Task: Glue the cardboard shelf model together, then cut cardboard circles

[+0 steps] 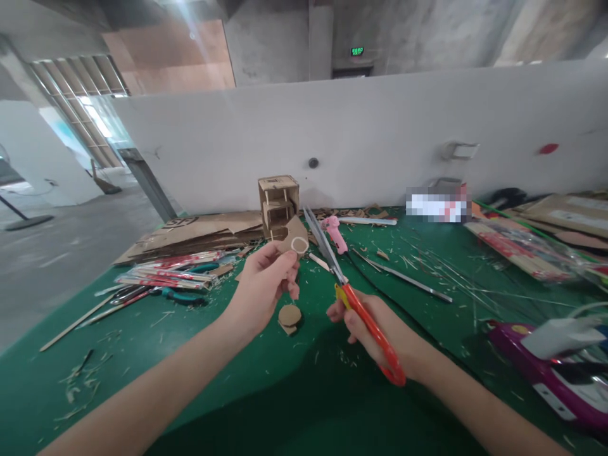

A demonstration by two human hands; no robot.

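Note:
My left hand pinches a small cardboard piece that has a pale ring on its face. In my right hand is a pair of scissors with red-orange handles, the blades pointing up and away, close to the right side of the cardboard. Whether the blades touch it I cannot tell. Below my left hand, a round cardboard disc lies on the green table over another scrap. Behind the held piece stands a small shelved cardboard structure, partly hidden by it.
A pink glue gun with a black cord lies beyond the scissors. Wrapped sticks and teal-handled pliers are at left, near flat cardboard. A purple power strip sits at right. A white partition closes the back.

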